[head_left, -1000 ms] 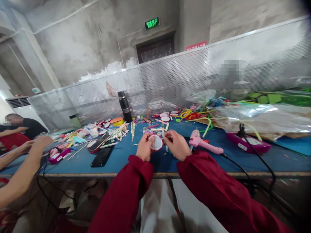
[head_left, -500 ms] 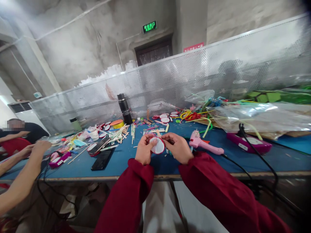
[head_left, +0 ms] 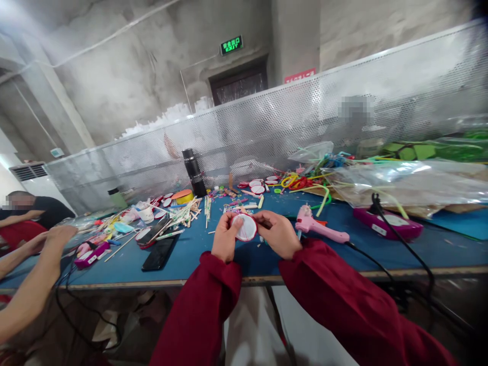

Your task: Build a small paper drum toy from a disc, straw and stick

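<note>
My left hand [head_left: 225, 239] and right hand [head_left: 278, 234], both in dark red sleeves, meet just above the near edge of the blue counter [head_left: 343, 254]; between them is a small white disc with a red rim [head_left: 245, 227], its flat face turned up toward me; left fingers close on its rim at nine o'clock, right fingers pinch it at three o'clock, so both hands are equally near; being round, it shows no long axis; a pink glue gun [head_left: 318, 227] lies just beyond my right hand at two o'clock; a black phone [head_left: 159, 252] rests at nine o'clock; a co-worker's hand [head_left: 61, 234] sits far left.
</note>
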The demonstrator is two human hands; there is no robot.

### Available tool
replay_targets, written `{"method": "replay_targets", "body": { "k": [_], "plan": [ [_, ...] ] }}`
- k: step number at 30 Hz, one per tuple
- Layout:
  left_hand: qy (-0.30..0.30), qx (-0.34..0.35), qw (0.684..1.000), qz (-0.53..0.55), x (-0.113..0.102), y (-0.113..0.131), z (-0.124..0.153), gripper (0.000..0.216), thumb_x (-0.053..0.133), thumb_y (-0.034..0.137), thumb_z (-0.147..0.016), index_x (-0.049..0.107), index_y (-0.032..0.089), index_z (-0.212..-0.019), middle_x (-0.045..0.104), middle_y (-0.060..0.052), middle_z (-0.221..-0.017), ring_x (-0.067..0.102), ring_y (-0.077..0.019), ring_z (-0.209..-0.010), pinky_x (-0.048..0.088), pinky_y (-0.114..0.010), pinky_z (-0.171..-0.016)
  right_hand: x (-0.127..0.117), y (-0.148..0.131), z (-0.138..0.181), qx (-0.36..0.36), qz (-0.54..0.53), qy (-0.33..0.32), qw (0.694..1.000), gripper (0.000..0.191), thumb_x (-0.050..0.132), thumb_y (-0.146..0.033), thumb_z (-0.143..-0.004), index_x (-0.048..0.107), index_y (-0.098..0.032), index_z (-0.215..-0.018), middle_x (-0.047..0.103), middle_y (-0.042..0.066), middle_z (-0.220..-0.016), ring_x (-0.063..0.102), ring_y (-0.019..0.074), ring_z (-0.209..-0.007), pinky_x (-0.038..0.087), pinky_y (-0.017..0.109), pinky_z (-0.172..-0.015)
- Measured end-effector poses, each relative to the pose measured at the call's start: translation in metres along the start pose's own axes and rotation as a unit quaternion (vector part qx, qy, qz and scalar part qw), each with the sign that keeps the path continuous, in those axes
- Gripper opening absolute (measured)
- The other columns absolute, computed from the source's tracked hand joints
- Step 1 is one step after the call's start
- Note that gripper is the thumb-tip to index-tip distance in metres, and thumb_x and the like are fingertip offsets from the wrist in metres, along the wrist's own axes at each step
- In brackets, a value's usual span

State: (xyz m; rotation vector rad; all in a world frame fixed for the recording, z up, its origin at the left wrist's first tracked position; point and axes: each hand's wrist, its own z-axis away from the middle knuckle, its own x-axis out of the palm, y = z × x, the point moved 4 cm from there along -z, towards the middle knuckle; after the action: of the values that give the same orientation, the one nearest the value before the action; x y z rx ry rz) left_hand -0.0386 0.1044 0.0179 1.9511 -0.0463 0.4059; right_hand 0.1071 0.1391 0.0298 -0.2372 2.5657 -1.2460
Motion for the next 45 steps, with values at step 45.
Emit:
{"method": "replay_targets", "body": {
  "k": [45],
  "plan": [
    [0.021, -0.029, 0.999, -0.015, -0.0016, 0.0028, 0.0029, 0.045, 0.081, 0.048, -0.065, 0.068, 0.016, -0.094, 0.067, -0.002, -0.079, 0.057, -0.0115, -0.063, 0.050, -0.023, -0.057, 0.0009, -0.0053, 0.0002, 0.006, 0.019, -0.042, 0.999, 0.026, 0.050, -0.023, -0.081, 0.071, -0.020, -0.096, 0.069, 0.002, -0.082, 0.061, 0.0149, -0.067, 0.052, 0.027, -0.063]
  ]
}}
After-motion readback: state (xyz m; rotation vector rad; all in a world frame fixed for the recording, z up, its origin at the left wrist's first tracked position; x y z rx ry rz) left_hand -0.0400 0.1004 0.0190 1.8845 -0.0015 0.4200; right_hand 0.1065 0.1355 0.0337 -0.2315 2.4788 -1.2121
